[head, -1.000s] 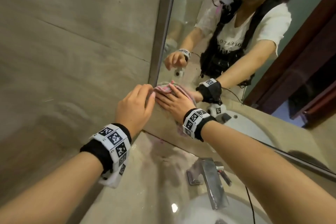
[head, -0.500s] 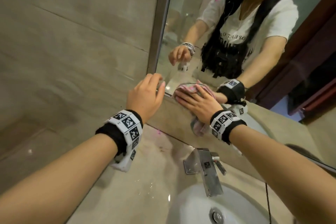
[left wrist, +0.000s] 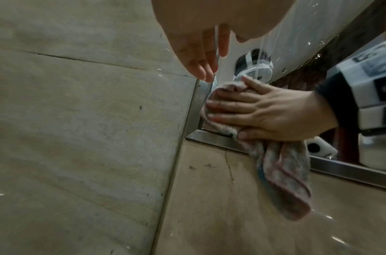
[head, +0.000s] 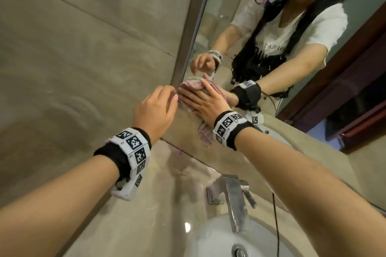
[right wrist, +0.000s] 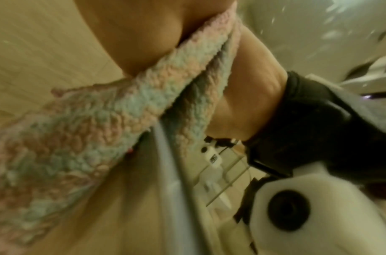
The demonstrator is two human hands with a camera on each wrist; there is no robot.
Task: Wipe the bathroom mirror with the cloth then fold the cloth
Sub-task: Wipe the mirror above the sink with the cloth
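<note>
A pink and pale-blue fluffy cloth (head: 191,86) lies against the bottom left corner of the mirror (head: 227,12). My right hand (head: 200,102) presses it flat on the glass with straight, spread fingers. The cloth's loose end (left wrist: 283,174) hangs below the mirror's metal frame (left wrist: 220,138), and it shows blurred and close in the right wrist view (right wrist: 78,129). My left hand (head: 163,102) hovers beside the frame's upright edge (head: 194,27), its relaxed fingers (left wrist: 198,69) empty and just left of the cloth.
A beige tiled wall (head: 83,48) fills the left. Below the mirror are a stone countertop (head: 146,204), a chrome faucet (head: 234,200) and a white basin (head: 215,236). The mirror reflects a person with a headset and a dark door frame.
My right hand slid the cloth a little right along the glass, then back left into the corner by the frame. The left hand stayed beside the frame.
</note>
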